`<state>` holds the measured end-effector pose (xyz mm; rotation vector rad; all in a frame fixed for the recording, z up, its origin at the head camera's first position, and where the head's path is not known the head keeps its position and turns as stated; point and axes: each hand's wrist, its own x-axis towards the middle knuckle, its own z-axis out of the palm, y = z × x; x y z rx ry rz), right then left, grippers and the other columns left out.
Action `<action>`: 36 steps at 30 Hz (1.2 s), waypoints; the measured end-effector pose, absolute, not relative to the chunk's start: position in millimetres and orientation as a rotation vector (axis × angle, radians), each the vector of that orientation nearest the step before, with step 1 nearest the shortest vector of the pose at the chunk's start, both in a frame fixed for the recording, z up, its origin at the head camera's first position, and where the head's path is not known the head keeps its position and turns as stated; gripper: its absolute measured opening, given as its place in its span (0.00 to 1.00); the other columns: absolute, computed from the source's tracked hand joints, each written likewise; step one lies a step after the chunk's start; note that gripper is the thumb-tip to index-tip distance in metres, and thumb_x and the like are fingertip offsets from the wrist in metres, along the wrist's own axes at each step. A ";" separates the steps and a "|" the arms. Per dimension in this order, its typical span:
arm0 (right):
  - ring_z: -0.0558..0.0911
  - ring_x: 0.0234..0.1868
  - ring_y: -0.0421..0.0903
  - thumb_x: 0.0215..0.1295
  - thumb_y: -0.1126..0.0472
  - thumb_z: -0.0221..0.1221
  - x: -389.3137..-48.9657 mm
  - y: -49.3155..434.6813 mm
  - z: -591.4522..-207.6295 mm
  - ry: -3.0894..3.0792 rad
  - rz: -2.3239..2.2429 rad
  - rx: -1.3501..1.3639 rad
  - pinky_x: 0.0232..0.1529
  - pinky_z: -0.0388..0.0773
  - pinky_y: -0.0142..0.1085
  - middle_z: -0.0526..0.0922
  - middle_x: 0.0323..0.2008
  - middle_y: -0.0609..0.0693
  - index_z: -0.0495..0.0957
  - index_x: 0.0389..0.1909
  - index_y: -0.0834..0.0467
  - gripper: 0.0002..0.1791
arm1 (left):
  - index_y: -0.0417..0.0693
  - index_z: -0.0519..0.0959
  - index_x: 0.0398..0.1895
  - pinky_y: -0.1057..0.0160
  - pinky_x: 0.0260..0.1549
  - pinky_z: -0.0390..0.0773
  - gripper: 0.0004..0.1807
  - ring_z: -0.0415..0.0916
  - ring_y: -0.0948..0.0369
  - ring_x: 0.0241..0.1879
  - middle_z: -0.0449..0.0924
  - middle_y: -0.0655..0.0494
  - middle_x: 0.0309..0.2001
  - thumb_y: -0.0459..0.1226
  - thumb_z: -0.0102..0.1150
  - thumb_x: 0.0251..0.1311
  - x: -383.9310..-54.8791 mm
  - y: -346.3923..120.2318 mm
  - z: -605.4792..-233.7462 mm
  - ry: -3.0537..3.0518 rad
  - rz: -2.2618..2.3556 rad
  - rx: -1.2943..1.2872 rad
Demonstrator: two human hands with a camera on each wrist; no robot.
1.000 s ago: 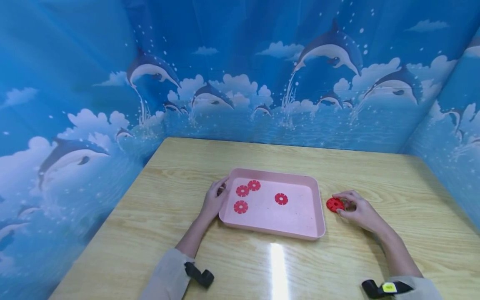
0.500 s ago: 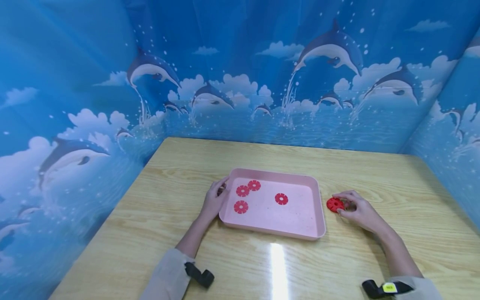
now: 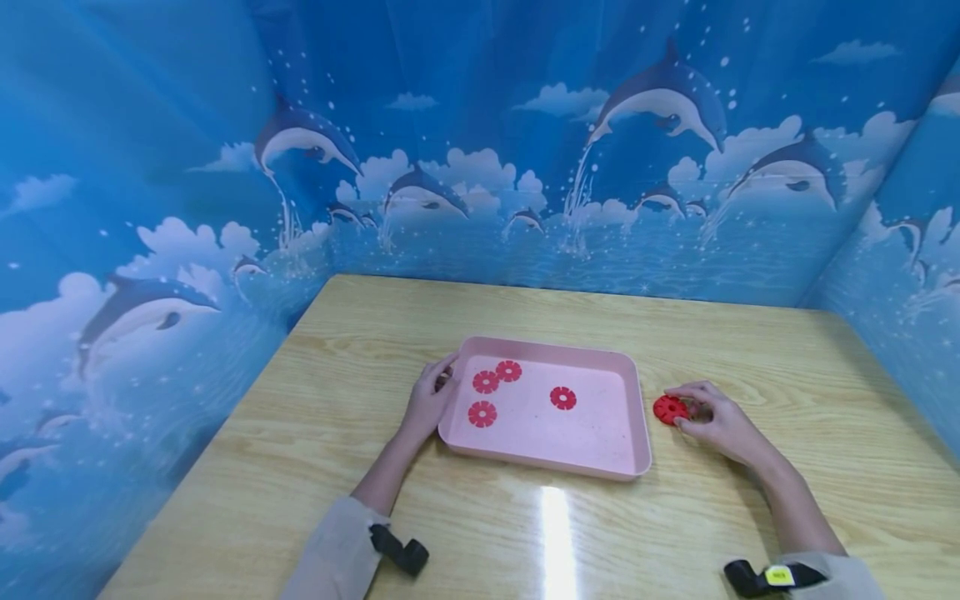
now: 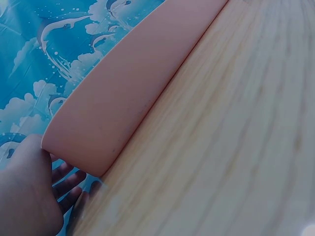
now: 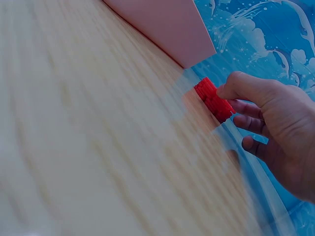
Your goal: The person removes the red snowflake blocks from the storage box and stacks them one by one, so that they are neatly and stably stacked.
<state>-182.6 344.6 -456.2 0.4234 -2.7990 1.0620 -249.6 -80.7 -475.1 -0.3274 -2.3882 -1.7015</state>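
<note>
Pink, smooth-walled and round-cornered, a shallow tray (image 3: 570,437) sits on a table (image 3: 352,367) with a pale wood-grain surface. Four flat red discs lie inside, each with a notched edge and a central hole: a front-left disc (image 3: 482,414), two meeting near the far left corner, and a lone disc (image 3: 563,398) right of the middle. Whether the meeting pair overlaps is too small to tell.

Outside the tray's right wall, apart from it, the right hand (image 3: 722,423) pinches a stack of red discs (image 3: 670,410) between thumb and fingers. The right wrist view shows the stack's ridged, layered side; its layers blur together, and the hand covers one end. The left hand (image 3: 431,400) rests against the outside of the tray's left wall, fingers loosely bent and spread; some of its fingertips are hidden in the head view.

Behind, a blue fabric backdrop (image 3: 480,100), softly creased, is printed with dolphins and clouds. Both light sleeves are cut off by the lower edge, beside black wrist devices. Glare whitens a strip of the tabletop. Both wrist views cut the tray off and hide its floor.
</note>
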 end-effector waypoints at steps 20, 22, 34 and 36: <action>0.69 0.35 0.46 0.56 0.65 0.62 -182.0 347.1 -455.9 -2.814 1.067 0.399 0.30 0.69 0.31 0.71 0.46 0.57 0.74 0.52 0.63 0.21 | 0.37 0.71 0.57 0.54 0.43 0.74 0.21 0.73 0.50 0.39 0.71 0.44 0.39 0.25 0.51 0.59 -251.0 -79.0 -475.5 -2.381 -1.694 -0.343; 0.68 0.35 0.46 0.57 0.65 0.62 -181.8 347.5 -456.1 -2.814 1.068 0.393 0.30 0.69 0.31 0.71 0.46 0.56 0.74 0.52 0.63 0.21 | 0.37 0.71 0.58 0.54 0.43 0.74 0.21 0.72 0.50 0.39 0.71 0.44 0.39 0.25 0.51 0.58 -251.4 -78.5 -475.8 -2.381 -1.700 -0.340; 0.66 0.31 0.43 0.56 0.69 0.60 -181.6 345.4 -449.6 -2.770 1.074 0.402 0.24 0.66 0.31 0.70 0.45 0.56 0.75 0.51 0.63 0.20 | 0.39 0.71 0.58 0.56 0.43 0.75 0.21 0.73 0.51 0.39 0.71 0.45 0.40 0.26 0.51 0.59 -250.0 -78.7 -474.3 -2.394 -1.704 -0.308; 0.65 0.30 0.43 0.56 0.68 0.60 -181.7 341.8 -444.6 -2.753 1.069 0.417 0.23 0.65 0.31 0.70 0.44 0.56 0.75 0.51 0.63 0.19 | 0.38 0.71 0.58 0.56 0.43 0.75 0.21 0.72 0.51 0.39 0.71 0.45 0.40 0.26 0.51 0.59 -249.3 -79.3 -474.6 -2.397 -1.702 -0.306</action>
